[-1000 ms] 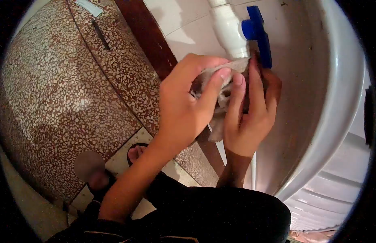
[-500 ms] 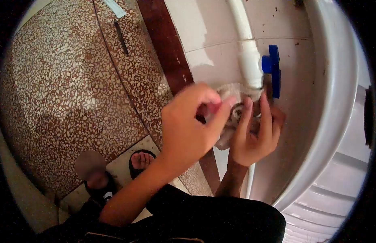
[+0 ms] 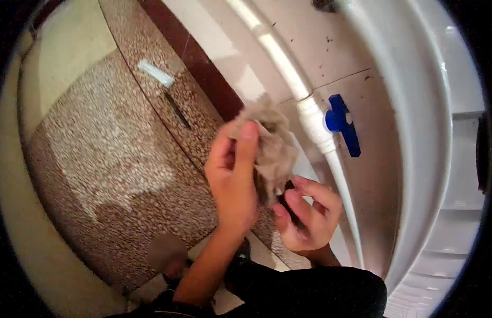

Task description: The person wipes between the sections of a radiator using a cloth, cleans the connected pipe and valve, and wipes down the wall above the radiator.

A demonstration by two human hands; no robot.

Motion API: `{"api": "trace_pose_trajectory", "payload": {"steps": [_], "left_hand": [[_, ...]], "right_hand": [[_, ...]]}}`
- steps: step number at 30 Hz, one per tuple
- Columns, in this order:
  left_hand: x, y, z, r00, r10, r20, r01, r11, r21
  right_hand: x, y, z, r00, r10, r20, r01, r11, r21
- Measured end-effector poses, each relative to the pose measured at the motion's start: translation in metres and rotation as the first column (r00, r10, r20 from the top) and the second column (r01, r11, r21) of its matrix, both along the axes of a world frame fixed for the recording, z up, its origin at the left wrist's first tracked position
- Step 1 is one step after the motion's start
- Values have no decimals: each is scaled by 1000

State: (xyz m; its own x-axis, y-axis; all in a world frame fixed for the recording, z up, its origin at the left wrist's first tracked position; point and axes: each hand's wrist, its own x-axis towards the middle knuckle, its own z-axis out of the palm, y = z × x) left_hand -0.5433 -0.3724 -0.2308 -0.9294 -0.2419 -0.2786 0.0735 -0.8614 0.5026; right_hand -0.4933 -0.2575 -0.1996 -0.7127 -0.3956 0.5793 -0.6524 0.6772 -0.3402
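Note:
My left hand pinches a crumpled beige cloth between thumb and fingers. The cloth hangs to the right of that hand, in front of the wall base. My right hand is closed just below it, its fingers curled around a small dark object that is mostly hidden. A small pale tip shows where this object meets the lower edge of the cloth. Behind and to the right runs a white plastic pipe with a blue valve handle; both hands are apart from it.
A large white glossy basin-like surface curves along the right. On the speckled floor lie a pale strip-like packet and a thin dark stick-like object. A dark cable or line crosses the floor. My knee is below.
My hands have moved away from the pipe with the cloth, down and to the left of the valve. The left hand now grips the cloth. The view has shifted, showing more of the pipe.

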Motion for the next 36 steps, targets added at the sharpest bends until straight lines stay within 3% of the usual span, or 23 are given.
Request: {"api": "trace_pose_trajectory", "payload": {"steps": [2,4,5,6,8,10,12,14,16,18,19,20,21,23,24,26,27,28,29,30,32,34,36], "left_hand": [[-20,-12,15,993,117,-21,-119,984,-132],[-36,-20,23,990,101,-102,-117,979,-165],[-41,-23,26,989,92,-116,-113,975,-192],[-44,-25,28,990,62,-128,-89,970,-225],[-45,-31,26,991,25,-131,-61,959,-278],[-44,-50,12,999,13,35,-9,994,-113],[-37,-71,1,999,-38,-9,37,992,-118],[-26,-90,-14,999,-35,27,38,993,-112],[-15,-106,-33,999,-35,9,37,979,-200],[-8,-113,-34,918,393,-57,-373,804,-463],[-7,-120,-29,897,385,-218,-433,659,-615],[-7,-126,-21,900,374,-223,-427,655,-623],[-7,-132,-11,957,119,-264,-280,609,-742],[-10,-141,12,898,-389,-204,-54,363,-930],[-11,-136,23,897,-389,-209,-64,353,-933],[-14,-114,39,818,-572,62,257,266,-929],[-17,-109,31,819,-571,64,255,261,-931],[-22,-105,16,926,-374,42,204,405,-891],[-26,-106,6,987,-157,45,122,527,-841],[-34,-108,8,987,-152,50,123,517,-847],[-63,-109,10,953,280,-118,-282,670,-687],[-93,-122,18,931,317,-179,-333,538,-774],[-118,-117,26,889,136,-438,-458,199,-867]], "right_hand": [[-5,1,-4,1000,11,15,-10,999,-34],[-18,-9,-7,925,38,378,93,942,-323],[-25,-9,-8,870,60,490,78,964,-256],[-33,-11,-11,874,68,480,79,957,-281],[-48,-21,-22,746,284,603,7,901,-434],[-55,-28,-23,767,335,547,-44,878,-476],[-56,-31,-15,433,420,798,151,839,-523],[-53,-41,-28,512,412,754,191,801,-567],[-58,-41,-36,784,314,536,-41,887,-460],[-61,-38,-29,786,281,551,-64,923,-380],[-62,-36,-25,794,236,560,-82,955,-286],[-61,-35,-21,796,236,557,-74,952,-298],[-62,-35,-15,778,288,558,-120,940,-318],[-68,-38,-9,768,348,538,-175,922,-346],[-72,-39,-7,795,384,469,-180,889,-422],[-74,-44,-5,821,417,390,-194,847,-495],[-73,-51,-5,815,416,404,-48,742,-669],[-72,-55,-6,806,423,415,103,591,-800],[-67,-56,-7,725,453,519,242,539,-807],[-61,-58,-10,721,463,516,242,529,-813],[-49,-58,-14,671,441,597,361,509,-782],[-38,-48,-24,635,436,638,352,572,-741],[-34,-44,-31,492,498,714,337,647,-684]]}}
